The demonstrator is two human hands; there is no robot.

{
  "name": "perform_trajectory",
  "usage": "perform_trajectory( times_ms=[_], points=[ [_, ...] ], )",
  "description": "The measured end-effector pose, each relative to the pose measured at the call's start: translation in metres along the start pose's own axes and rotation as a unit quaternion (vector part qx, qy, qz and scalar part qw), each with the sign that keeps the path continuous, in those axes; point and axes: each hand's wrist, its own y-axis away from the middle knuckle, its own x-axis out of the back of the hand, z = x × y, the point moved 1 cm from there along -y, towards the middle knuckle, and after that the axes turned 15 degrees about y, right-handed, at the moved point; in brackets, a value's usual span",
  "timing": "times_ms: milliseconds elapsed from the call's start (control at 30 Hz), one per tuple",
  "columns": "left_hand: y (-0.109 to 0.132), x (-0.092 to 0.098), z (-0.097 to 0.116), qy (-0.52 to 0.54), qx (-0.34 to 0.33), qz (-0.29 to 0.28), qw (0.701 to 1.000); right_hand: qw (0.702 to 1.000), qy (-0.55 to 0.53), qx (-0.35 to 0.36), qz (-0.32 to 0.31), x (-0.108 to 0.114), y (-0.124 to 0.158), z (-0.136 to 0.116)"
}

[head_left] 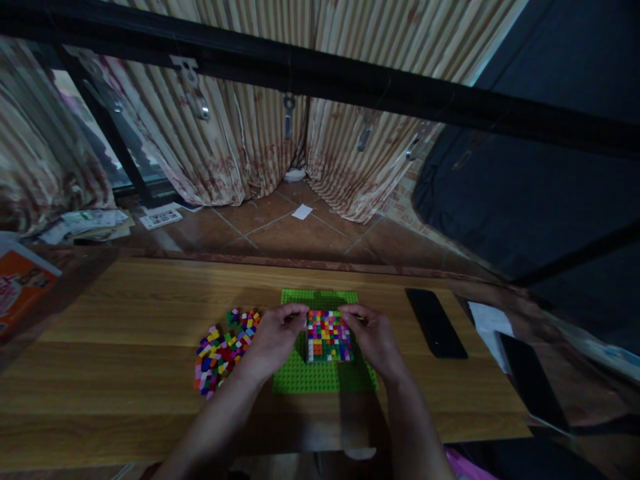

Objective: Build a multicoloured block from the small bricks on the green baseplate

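Observation:
A mosaic of small multicoloured toy bricks (pixel 327 337) sits on a green studded baseplate (pixel 325 380) in the middle of the table. My left hand (pixel 275 339) is at the mosaic's far left corner, thumb and forefinger pinched together; a pale speck shows at the fingertips, too small to name. At the far right corner is my right hand (pixel 373 337), its fingers curled and closed against the mosaic's edge. Whatever lies between those fingertips is hidden. Beside my left wrist, a heap of loose toy bricks (pixel 220 357) in many colours spreads over the wood.
A black phone (pixel 436 323) lies on the wooden table (pixel 125 373), right of the baseplate. Past the right edge are another dark flat device (pixel 533 380) and white paper (pixel 490 319). A dark metal bar (pixel 320 67) crosses in front of striped curtains (pixel 225 140).

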Motion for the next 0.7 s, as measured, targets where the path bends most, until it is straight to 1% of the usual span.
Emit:
perform_trajectory(
  times_ms=[133, 333, 400, 433, 500, 567, 600, 667, 700],
  points=[
    [0.0, -0.001, 0.0, -0.014, 0.002, 0.002, 1.0, 1.0, 0.018, 0.006, -0.005, 0.001, 0.0, -0.001],
    [0.003, -0.002, 0.006, -0.014, 0.004, 0.015, 1.0, 1.0, 0.018, -0.012, -0.006, -0.003, 0.0, 0.002],
    [0.003, -0.001, 0.008, 0.003, 0.006, 0.027, 1.0, 1.0, -0.004, -0.012, 0.007, -0.002, 0.002, 0.002],
    [0.003, 0.0, 0.008, 0.022, 0.008, 0.035, 0.999, 1.0, -0.017, -0.007, 0.025, -0.001, 0.003, 0.001],
    [0.004, 0.001, 0.01, 0.076, 0.017, 0.05, 0.996, 0.996, -0.032, 0.016, 0.081, 0.004, 0.006, -0.005],
    [0.004, 0.001, 0.011, 0.14, 0.029, 0.056, 0.988, 0.988, -0.024, 0.05, 0.142, 0.008, 0.011, -0.016],
    [0.004, 0.001, 0.011, 0.171, 0.036, 0.053, 0.983, 0.985, -0.012, 0.07, 0.157, 0.009, 0.014, -0.022],
    [0.005, -0.001, 0.01, 0.222, 0.05, 0.038, 0.973, 0.982, -0.002, 0.115, 0.148, 0.005, 0.02, -0.034],
    [0.006, -0.002, 0.01, 0.241, 0.056, 0.028, 0.968, 0.983, 0.002, 0.134, 0.125, 0.001, 0.023, -0.039]
  ],
)
